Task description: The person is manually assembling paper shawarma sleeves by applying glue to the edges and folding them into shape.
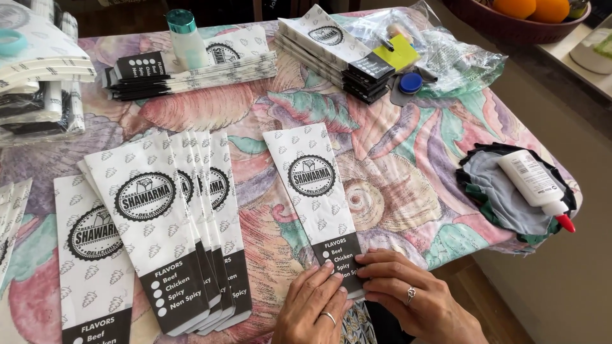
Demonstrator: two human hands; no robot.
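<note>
Both hands press flat on the lower, black-banded end of 1 long white paper sleeve [313, 191] that lies lengthwise on the bench [395, 165], its far end pointing away from the person. The left hand [313, 304] lies open, palm down, fingers stretched onto the sleeve's bottom edge, with a ring on 1 finger. The right hand [417, 298] is also open and flat, its fingertips resting on the black band from the right side; it too wears a ring. Neither hand grips anything; the 2 hands nearly touch at the fingertips.

The sleeve is white with a small leaf pattern and a round black emblem near its middle. It sits alone, near the front edge of the bench, on a cloth printed with large shells in pink, green and purple.

To the left, a fanned row of like sleeves [172, 223] overlaps one another, well apart from the single sleeve. At the far side lie 2 more flat stacks: the left stack [191, 70] has a small white bottle with a teal cap [185, 38] standing on it, and the right stack [331, 51] lies beside a crumpled clear plastic bag [452, 57]. On the right edge, a white glue bottle with a red tip [535, 185] lies on a folded grey cloth [503, 197].
</note>
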